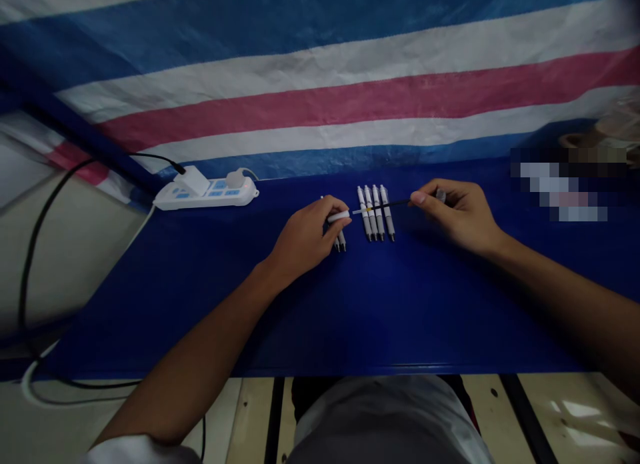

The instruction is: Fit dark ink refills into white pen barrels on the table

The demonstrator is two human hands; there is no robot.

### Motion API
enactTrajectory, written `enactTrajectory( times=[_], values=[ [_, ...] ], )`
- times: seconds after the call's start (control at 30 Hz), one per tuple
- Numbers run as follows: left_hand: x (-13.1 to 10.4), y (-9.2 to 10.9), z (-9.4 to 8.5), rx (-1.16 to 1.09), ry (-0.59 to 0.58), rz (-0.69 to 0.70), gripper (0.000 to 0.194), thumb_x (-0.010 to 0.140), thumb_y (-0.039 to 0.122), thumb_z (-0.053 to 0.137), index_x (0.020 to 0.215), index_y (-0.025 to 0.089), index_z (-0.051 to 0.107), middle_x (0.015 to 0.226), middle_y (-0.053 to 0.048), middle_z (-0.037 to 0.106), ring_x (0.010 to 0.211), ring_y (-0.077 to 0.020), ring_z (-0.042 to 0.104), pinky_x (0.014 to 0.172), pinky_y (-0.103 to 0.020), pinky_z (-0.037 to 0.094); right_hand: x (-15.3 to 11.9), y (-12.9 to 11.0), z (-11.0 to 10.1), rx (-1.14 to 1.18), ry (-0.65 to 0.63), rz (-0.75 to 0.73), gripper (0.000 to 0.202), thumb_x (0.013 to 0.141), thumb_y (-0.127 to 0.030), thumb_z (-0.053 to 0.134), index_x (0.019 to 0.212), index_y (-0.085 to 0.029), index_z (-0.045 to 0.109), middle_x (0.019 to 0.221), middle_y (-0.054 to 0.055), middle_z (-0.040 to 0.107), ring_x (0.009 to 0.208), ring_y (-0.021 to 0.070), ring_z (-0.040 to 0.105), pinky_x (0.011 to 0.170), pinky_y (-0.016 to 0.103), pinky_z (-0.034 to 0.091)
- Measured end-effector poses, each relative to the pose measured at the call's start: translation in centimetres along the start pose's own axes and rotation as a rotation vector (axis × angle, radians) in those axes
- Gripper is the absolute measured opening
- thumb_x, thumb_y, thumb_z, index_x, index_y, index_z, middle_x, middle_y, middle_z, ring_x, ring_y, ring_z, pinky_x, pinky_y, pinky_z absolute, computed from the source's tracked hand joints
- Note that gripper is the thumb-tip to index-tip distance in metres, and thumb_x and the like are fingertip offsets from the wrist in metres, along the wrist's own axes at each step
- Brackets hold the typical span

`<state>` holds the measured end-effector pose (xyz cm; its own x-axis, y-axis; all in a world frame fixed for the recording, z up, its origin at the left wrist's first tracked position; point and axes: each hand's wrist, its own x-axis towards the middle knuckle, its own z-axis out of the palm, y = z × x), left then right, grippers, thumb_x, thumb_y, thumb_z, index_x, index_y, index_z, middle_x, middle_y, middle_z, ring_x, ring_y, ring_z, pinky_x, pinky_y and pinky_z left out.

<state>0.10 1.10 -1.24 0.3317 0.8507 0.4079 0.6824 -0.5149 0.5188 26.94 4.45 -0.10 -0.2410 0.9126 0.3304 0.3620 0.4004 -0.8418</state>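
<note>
My left hand [309,236] is closed on a white pen barrel [339,216], whose end sticks out between thumb and fingers toward the right. My right hand [455,211] pinches a thin pen refill [390,205], dark along most of its length with a pale end. That pale end points at the barrel, with a small gap between them. Tucked in the right fingers is a small grey piece [441,195], too small to name surely. Several white and grey pens [376,214] lie side by side between my hands. More pens [342,241] lie partly hidden under my left hand.
A white power strip [206,196] with plugs and a black cable [37,231] stands at the back left of the blue table [320,324]. Behind rises a striped plastic sheet [350,97]. Something blurred out [565,184] lies at the right.
</note>
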Motion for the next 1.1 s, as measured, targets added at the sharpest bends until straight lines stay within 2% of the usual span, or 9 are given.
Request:
enactTrajectory(
  times=[0.33,0.47,0.53,0.6,0.67,0.8,0.93,1.1],
  values=[
    [-0.2,0.6,0.4,0.0,-0.015,0.012,0.012,0.101,0.028,0.061,0.108,0.02,0.066,0.093,-0.001,0.075,0.084,-0.0167,0.07,0.079,-0.029,0.055,-0.5,-0.5,0.5,-0.022,-0.052,-0.015,0.046,0.086,-0.066,0.071,0.071,-0.022,0.068,0.052,-0.005,0.045,0.046,0.0094,0.033,0.045,0.028,0.024],
    [-0.4,1.1,1.0,0.001,-0.022,0.076,0.016,0.103,0.03,0.059,0.112,0.02,0.068,0.099,-0.002,0.077,0.091,-0.018,0.072,0.085,-0.03,0.056,-1.1,-0.9,1.5,-0.014,-0.15,-0.014,0.046,0.086,-0.064,0.071,0.075,-0.019,0.073,0.058,-0.002,0.056,0.05,0.0101,0.041,0.047,0.027,0.028],
    [-0.6,1.3,1.2,0.024,-0.042,0.127,0.019,0.104,0.029,0.057,0.117,0.02,0.068,0.107,-0.004,0.077,0.098,-0.0192,0.073,0.091,-0.032,0.056,-1.4,-1.0,1.9,-0.004,-0.23,-0.015,0.047,0.088,-0.063,0.068,0.076,-0.018,0.074,0.058,-0.002,0.055,0.051,0.01,0.041,0.047,0.026,0.029],
    [-0.7,1.3,1.3,0.037,-0.056,0.151,0.022,0.105,0.027,0.055,0.122,0.02,0.067,0.114,-0.005,0.077,0.105,-0.0198,0.073,0.094,-0.032,0.056,-1.5,-0.8,2.0,0.001,-0.254,-0.027,0.044,0.09,-0.061,0.066,0.085,-0.019,0.075,0.06,-0.003,0.054,0.052,0.0101,0.041,0.048,0.026,0.03],
    [-0.7,1.2,1.2,0.035,-0.06,0.144,0.025,0.105,0.026,0.054,0.126,0.02,0.066,0.116,-0.005,0.077,0.106,-0.0197,0.073,0.094,-0.031,0.056,-1.4,-0.6,1.7,0.024,-0.207,-0.051,0.041,0.093,-0.059,0.063,0.097,-0.02,0.073,0.064,-0.003,0.054,0.054,0.0109,0.044,0.051,0.026,0.034],
    [-0.6,0.8,0.9,0.043,-0.055,0.129,0.023,0.105,0.026,0.053,0.123,0.02,0.068,0.114,-0.005,0.077,0.105,-0.0203,0.073,0.093,-0.033,0.057,-1.0,-0.4,0.9,-0.026,-0.141,-0.083,0.03,0.095,-0.049,0.063,0.089,-0.021,0.07,0.068,-0.001,0.059,0.058,0.0124,0.048,0.054,0.027,0.039],
    [-0.6,0.8,0.8,0.047,-0.072,0.115,0.022,0.105,0.026,0.053,0.12,0.021,0.068,0.111,-0.005,0.077,0.102,-0.0198,0.073,0.09,-0.032,0.057,-0.9,-0.6,0.7,-0.103,-0.22,-0.147,0.02,0.09,-0.04,0.07,0.093,-0.021,0.078,0.082,0.004,0.074,0.068,0.0162,0.062,0.058,0.028,0.045],
    [-0.8,1.2,1.0,0.077,-0.091,0.155,0.022,0.106,0.027,0.052,0.12,0.022,0.068,0.112,-0.004,0.077,0.102,-0.02,0.073,0.088,-0.032,0.057,-1.1,-0.5,1.1,-0.115,-0.291,-0.224,0.021,0.09,-0.038,0.072,0.098,-0.022,0.082,0.088,0.005,0.078,0.069,0.0169,0.067,0.062,0.029,0.05]
  ],
)
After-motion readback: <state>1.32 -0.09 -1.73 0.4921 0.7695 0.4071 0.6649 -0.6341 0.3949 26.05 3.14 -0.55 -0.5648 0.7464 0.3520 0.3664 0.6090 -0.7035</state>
